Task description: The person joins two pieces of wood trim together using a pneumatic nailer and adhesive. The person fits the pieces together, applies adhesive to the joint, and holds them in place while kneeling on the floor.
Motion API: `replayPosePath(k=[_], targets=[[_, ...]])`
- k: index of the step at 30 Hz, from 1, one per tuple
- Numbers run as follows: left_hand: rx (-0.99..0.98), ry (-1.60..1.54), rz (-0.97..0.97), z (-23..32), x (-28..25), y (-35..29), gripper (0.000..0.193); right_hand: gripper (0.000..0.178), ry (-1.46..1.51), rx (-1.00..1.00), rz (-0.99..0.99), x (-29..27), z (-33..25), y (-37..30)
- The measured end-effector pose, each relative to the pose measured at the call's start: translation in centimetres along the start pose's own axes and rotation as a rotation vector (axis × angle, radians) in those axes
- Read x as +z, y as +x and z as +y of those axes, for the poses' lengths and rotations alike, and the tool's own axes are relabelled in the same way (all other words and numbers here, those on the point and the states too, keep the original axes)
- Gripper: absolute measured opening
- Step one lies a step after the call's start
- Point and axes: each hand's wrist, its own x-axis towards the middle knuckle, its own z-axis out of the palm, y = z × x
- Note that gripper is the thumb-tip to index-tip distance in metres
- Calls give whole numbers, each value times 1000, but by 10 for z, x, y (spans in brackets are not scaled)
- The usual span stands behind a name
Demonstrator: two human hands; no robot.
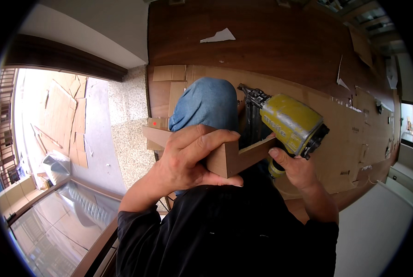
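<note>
My left hand [185, 157] is closed around a brown wooden trim piece [250, 158], its thumb below and its fingers over the top. Two lengths of the trim meet at a corner beside my fingertips; one runs out left past my hand, the other right toward the tool. On the right, my right hand [301, 171] holds a scuffed yellow nail gun [292, 121], its black nose pointing up and left. The thumb shows, but most fingers and the grip are hidden. Behind the trim is my bent knee in blue jeans [206, 101].
Cardboard sheets [326, 134] cover part of the brown wooden floor [262, 37]. A torn white scrap [219, 35] lies ahead. At left, a speckled stone sill [129, 106] borders a bright area with more cardboard [58, 106]. A framed glass panel [54, 231] stands at lower left.
</note>
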Motion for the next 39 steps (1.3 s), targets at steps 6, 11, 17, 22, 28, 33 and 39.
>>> replayPosePath(k=[6,11,17,22,28,33,39], targets=[[-19,15,-23,1,-3,1,76,54,0,-4,-2,0,2,1],[8,-4,-16,-3,2,1,75,55,15,-10,9,0,2,1],[8,-18,-12,-7,1,6,73,53,45,5,23,-2,8,-1],[-115,-89,-87,-15,-4,-4,78,46,70,42,76,-13,12,-7],[-306,-372,-310,-23,-20,-5,77,44,-134,43,-36,-56,-14,-19],[-262,-476,-365,-29,-16,-10,78,56,-291,-119,-295,-87,-25,-20],[-291,-531,-397,-33,-15,-11,72,63,244,235,-253,-63,-65,-21]])
